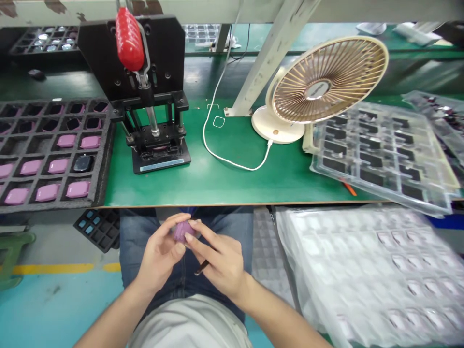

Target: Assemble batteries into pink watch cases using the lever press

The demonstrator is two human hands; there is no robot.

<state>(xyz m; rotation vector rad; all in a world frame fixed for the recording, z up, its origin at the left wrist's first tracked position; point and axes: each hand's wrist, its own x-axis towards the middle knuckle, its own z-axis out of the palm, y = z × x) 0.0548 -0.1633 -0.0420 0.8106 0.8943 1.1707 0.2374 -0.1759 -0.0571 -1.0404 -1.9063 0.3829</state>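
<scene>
Above my lap, just off the bench's front edge, a small purple case (183,232) is held between both hands. My left hand (163,251) grips its left side with thumb and fingers. On the right side, my right hand (219,256) presses fingertips against the case, and a thin dark tool (201,267) pokes out below its curled fingers. Similar purple cases (48,192) lie in a dark foam tray (103,179) at the left, along with several dark-faced pieces. The inside of the held case cannot be made out.
A black press with a red handle (129,41) stands on the green bench (224,186). Right of it are a white fan (321,89) with a cable, and stacked clear trays (380,150). A plastic-covered tray (355,261) fills the lower right, beside my leg.
</scene>
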